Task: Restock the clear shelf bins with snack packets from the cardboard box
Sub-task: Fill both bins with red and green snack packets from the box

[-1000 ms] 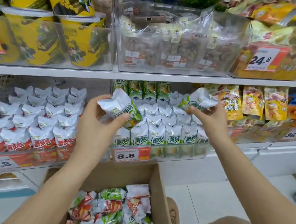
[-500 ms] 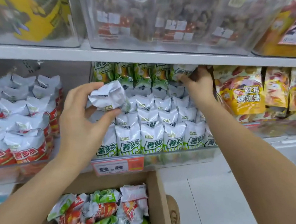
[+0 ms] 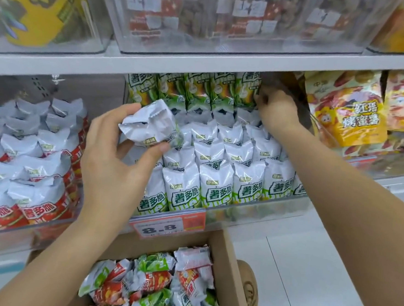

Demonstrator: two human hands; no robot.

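Head camera shows my left hand (image 3: pixel 114 156) gripping one crumpled silver packet (image 3: pixel 150 125) in front of the middle clear bin (image 3: pixel 252 204), while my right hand (image 3: pixel 277 108) reaches to the back right corner of that bin and pinches the top of a green packet (image 3: pixel 247 89) standing there. I judge the green bin almost full, because its rows stand tight from front to back. The cardboard box (image 3: pixel 226 262) below the shelf holds many red and green packets more, so much restocking is left.
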